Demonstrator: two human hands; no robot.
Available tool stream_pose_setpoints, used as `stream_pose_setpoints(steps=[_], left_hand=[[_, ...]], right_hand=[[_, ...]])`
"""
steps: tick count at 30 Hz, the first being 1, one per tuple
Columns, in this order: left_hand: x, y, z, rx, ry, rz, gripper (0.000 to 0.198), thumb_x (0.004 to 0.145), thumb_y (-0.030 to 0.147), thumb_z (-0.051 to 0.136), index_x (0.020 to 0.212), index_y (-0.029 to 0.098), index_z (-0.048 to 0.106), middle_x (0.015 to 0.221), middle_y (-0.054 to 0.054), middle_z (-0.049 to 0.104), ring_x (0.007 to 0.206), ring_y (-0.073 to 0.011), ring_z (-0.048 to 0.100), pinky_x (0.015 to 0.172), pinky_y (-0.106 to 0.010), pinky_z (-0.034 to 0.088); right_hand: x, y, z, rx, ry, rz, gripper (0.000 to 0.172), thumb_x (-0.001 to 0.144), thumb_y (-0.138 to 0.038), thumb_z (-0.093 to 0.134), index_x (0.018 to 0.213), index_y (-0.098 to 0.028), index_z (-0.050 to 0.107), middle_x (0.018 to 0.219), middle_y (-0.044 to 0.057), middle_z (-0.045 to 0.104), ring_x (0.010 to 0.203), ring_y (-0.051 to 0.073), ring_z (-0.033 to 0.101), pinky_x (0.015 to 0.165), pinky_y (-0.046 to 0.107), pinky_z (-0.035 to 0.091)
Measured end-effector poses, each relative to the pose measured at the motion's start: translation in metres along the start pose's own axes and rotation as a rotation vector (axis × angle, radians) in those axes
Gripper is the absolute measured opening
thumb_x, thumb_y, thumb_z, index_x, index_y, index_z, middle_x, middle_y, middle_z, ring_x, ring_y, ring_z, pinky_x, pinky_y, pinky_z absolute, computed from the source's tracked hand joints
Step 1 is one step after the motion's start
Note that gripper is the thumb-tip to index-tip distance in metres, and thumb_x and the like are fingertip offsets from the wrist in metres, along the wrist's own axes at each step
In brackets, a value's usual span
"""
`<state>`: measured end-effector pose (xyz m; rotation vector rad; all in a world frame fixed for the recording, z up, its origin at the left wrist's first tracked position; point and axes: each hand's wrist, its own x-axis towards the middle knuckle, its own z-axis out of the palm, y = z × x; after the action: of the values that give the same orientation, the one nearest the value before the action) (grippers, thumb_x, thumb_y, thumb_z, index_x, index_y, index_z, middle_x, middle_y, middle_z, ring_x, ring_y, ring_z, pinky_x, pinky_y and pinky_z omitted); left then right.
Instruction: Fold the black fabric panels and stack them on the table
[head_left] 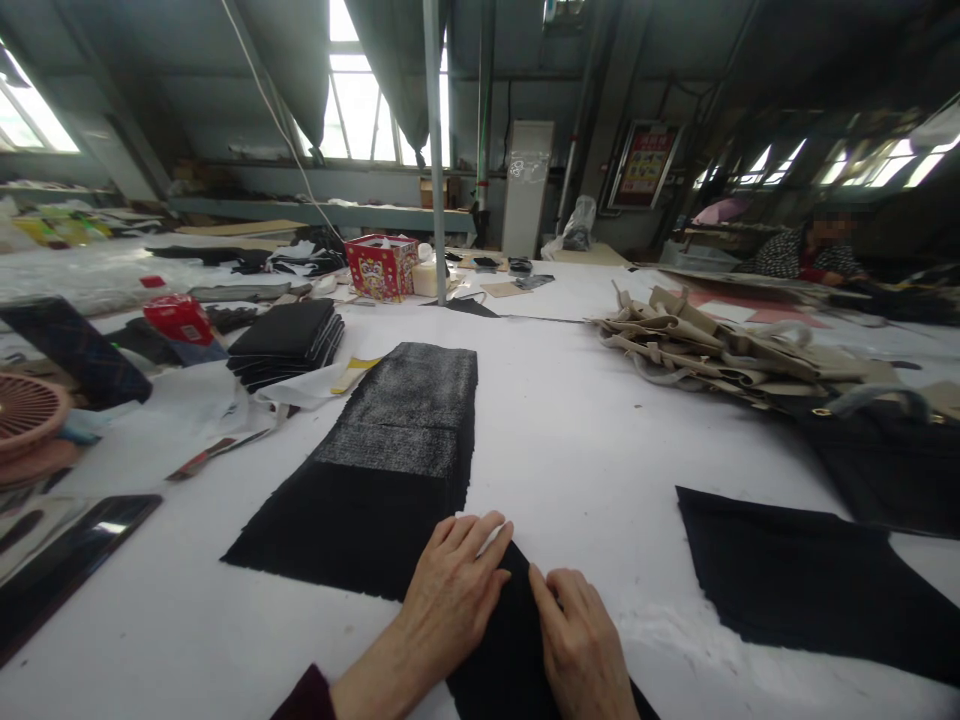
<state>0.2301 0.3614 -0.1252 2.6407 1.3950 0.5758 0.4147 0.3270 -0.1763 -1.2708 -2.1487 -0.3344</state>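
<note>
Black cloth [499,640] between both hands' fingers [480,535]

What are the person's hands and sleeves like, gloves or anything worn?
The left hand and right hand are bare, with no gloves, rings or watch in view. The left forearm ends in a dark maroon sleeve; no sleeve shows on the right.

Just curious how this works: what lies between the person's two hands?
A piece of black fabric lies between the left hand and the right hand, as the head view shows.
</note>
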Motion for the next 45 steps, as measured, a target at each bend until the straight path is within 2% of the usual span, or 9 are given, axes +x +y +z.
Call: stream_pose_setpoints(steps=[7,15,19,23,26,28,32,36,45], left_hand=[[0.003,0.01,0.01,0.108,-0.126,0.141,0.036,0.095,0.014,0.048,0.131,0.015,0.052,0.129,-0.006,0.059,0.115,-0.0236,0.051,0.101,-0.039,0.038],[-0.001,0.01,0.017,0.149,-0.103,0.186,0.04,0.094,0.013,0.049,0.135,0.016,0.049,0.137,-0.008,0.055,0.125,-0.0271,0.047,0.108,-0.042,0.036],[-0.007,0.004,0.024,0.073,-0.042,0.141,0.048,0.095,0.011,0.047,0.141,0.018,0.042,0.14,-0.007,0.053,0.13,-0.0255,0.046,0.111,-0.042,0.036],[-0.014,-0.005,0.026,-0.058,0.115,0.001,0.056,0.095,0.019,0.052,0.147,0.016,0.031,0.142,-0.012,0.05,0.129,-0.0238,0.048,0.108,-0.041,0.042],[-0.015,-0.006,0.02,-0.098,0.191,-0.078,0.056,0.093,0.02,0.055,0.145,0.018,0.033,0.138,-0.011,0.053,0.126,-0.0245,0.051,0.106,-0.043,0.044],[-0.014,-0.002,0.015,-0.107,0.205,-0.075,0.051,0.093,0.018,0.054,0.141,0.019,0.038,0.133,-0.01,0.056,0.122,-0.0246,0.053,0.104,-0.044,0.046],[-0.007,0.014,0.009,-0.087,0.096,0.04,0.045,0.091,0.01,0.05,0.135,0.019,0.046,0.13,-0.009,0.059,0.12,-0.0244,0.054,0.103,-0.043,0.045],[-0.002,0.025,0.014,0.002,-0.041,0.101,0.041,0.092,0.008,0.046,0.131,0.017,0.05,0.129,-0.008,0.059,0.118,-0.0253,0.053,0.103,-0.042,0.044],[0.0,0.025,0.018,0.186,-0.133,0.182,0.049,0.093,0.01,0.048,0.141,0.019,0.044,0.13,-0.008,0.055,0.121,-0.0261,0.048,0.11,-0.042,0.035]], right_hand=[[-0.002,-0.001,-0.004,0.039,-0.071,0.08,0.03,0.096,-0.006,0.038,0.118,-0.009,0.058,0.088,0.008,0.053,0.079,0.021,0.051,0.07,0.036,0.047],[-0.015,0.002,-0.013,0.072,-0.056,0.13,0.029,0.095,-0.006,0.041,0.117,-0.012,0.06,0.089,0.008,0.054,0.081,0.021,0.053,0.073,0.034,0.047],[-0.02,0.003,-0.016,0.074,-0.051,0.128,0.031,0.096,-0.006,0.039,0.117,-0.013,0.06,0.089,0.008,0.054,0.081,0.021,0.053,0.073,0.035,0.048],[-0.021,0.002,-0.016,0.082,-0.039,0.126,0.034,0.096,-0.005,0.037,0.121,-0.014,0.058,0.09,0.008,0.055,0.081,0.021,0.053,0.073,0.036,0.048],[-0.021,0.003,-0.016,0.088,-0.035,0.129,0.034,0.096,-0.005,0.037,0.123,-0.014,0.057,0.091,0.008,0.055,0.082,0.022,0.053,0.073,0.036,0.048],[-0.02,0.003,-0.015,0.09,-0.026,0.124,0.034,0.096,-0.005,0.037,0.123,-0.013,0.056,0.091,0.008,0.055,0.082,0.022,0.053,0.072,0.036,0.048],[-0.019,0.002,-0.015,0.074,-0.011,0.119,0.034,0.094,-0.003,0.037,0.12,-0.011,0.058,0.09,0.008,0.055,0.082,0.021,0.053,0.072,0.036,0.049],[-0.017,0.0,-0.017,0.054,-0.035,0.129,0.034,0.093,-0.002,0.038,0.117,-0.012,0.059,0.09,0.009,0.055,0.083,0.022,0.054,0.074,0.037,0.05],[-0.022,0.002,-0.027,0.077,-0.066,0.148,0.033,0.093,-0.003,0.038,0.117,-0.012,0.058,0.089,0.007,0.053,0.081,0.021,0.052,0.072,0.036,0.049]])
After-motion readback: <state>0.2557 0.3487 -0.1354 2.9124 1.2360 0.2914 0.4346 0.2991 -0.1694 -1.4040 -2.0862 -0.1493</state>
